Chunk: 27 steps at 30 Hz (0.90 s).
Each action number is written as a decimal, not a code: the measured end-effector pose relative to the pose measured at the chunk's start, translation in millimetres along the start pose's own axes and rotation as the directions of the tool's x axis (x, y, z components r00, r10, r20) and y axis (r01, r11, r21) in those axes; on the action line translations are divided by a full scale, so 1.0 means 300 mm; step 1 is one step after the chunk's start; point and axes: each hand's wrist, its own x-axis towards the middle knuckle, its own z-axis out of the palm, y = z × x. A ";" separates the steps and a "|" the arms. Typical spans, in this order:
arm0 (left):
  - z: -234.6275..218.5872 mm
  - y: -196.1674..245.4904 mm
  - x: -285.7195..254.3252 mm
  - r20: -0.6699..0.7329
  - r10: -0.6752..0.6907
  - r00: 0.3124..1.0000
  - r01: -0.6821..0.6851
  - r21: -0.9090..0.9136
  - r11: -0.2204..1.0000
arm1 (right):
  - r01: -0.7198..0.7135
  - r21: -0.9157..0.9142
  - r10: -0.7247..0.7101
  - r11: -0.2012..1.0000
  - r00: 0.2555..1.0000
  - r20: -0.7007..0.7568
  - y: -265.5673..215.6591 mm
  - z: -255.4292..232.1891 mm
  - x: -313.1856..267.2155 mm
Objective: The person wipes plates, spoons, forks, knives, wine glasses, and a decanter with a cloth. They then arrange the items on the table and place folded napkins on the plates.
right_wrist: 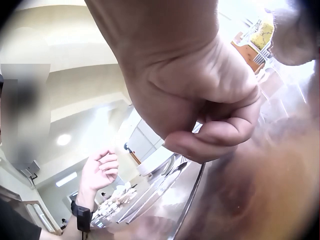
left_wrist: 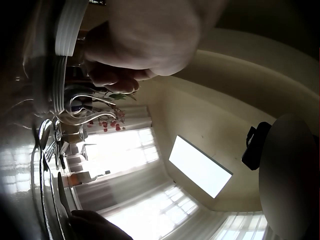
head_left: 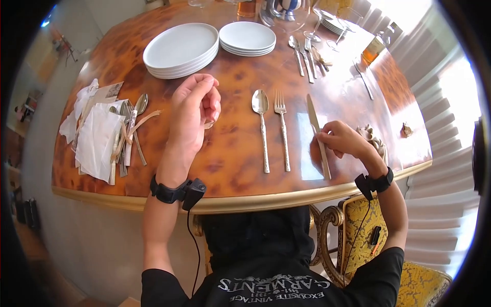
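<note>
My right hand (head_left: 348, 139) pinches a table knife (head_left: 312, 113) near its middle, between thumb and curled fingers. The knife lies along the tabletop, its blade pointing away from me. To its left are a fork (head_left: 282, 128) and a spoon (head_left: 263, 130), roughly side by side. In the right wrist view, the knife (right_wrist: 192, 192) runs down from under the fingertips. My left hand (head_left: 197, 105) is raised over the table, left of the spoon, its fingers loosely curled and holding nothing. That same left hand (right_wrist: 100, 172) shows palm-on in the right wrist view.
Stacked large plates (head_left: 181, 48) and smaller plates (head_left: 248, 38) stand farther back. White napkins (head_left: 97, 138) and loose cutlery (head_left: 141, 105) lie at left. Another place's cutlery (head_left: 308, 53), glasses (head_left: 317, 20) and a bottle (head_left: 375, 48) are at back right. Beige cloth (head_left: 376, 138) lies beyond my right hand.
</note>
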 end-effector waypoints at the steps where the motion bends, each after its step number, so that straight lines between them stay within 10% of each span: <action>1: -0.002 -0.001 0.002 0.010 -0.007 1.000 0.007 -0.014 1.000 | 0.019 0.051 -0.019 0.999 1.000 0.006 -0.010 0.008 -0.007; 15: -0.001 0.012 -0.006 -0.019 0.041 0.999 -0.041 -0.005 0.999 | 0.350 0.189 -0.387 0.918 0.895 0.221 -0.362 0.182 0.107; 27: -0.003 0.029 -0.022 -0.036 0.055 0.998 -0.055 -0.014 0.998 | 0.338 0.181 -0.323 0.923 0.940 -0.108 -0.300 0.074 0.039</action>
